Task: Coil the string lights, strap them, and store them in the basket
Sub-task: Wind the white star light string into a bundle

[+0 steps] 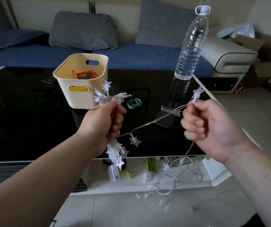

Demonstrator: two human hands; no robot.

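The person stands over a black glossy surface [25, 128] with both bare arms reaching out. The left hand [102, 123] is closed in a fist around a gathered bundle of the string lights [115, 149]; clear star-shaped bulbs fan out above the fingers and more hang in a cluster below the wrist. The right hand [210, 126] has its fingers curled tight around the thin wire, with one star [197, 93] poking up above the thumb. Between the two hands the wire sags in a shallow curve, and a single star [135, 141] dangles from its low point.

From under the right hand the wire drops down to a loose, uncoiled tangle [172, 179] lying partly on the white lower ledge at the surface's near edge and partly on the pale floor.

A cream basket [82, 79] sits on the surface beyond the left hand, well apart from the right hand. Inside it lies a bundle of orange wire [86, 74], and something yellow shows through the near handle slot. Just right of the basket, a teal strap [134, 103] lies curled on the surface. A clear water bottle [189, 51] hangs in the air above the far right part of the surface. Behind everything is a blue sofa [131, 58] with grey cushions.
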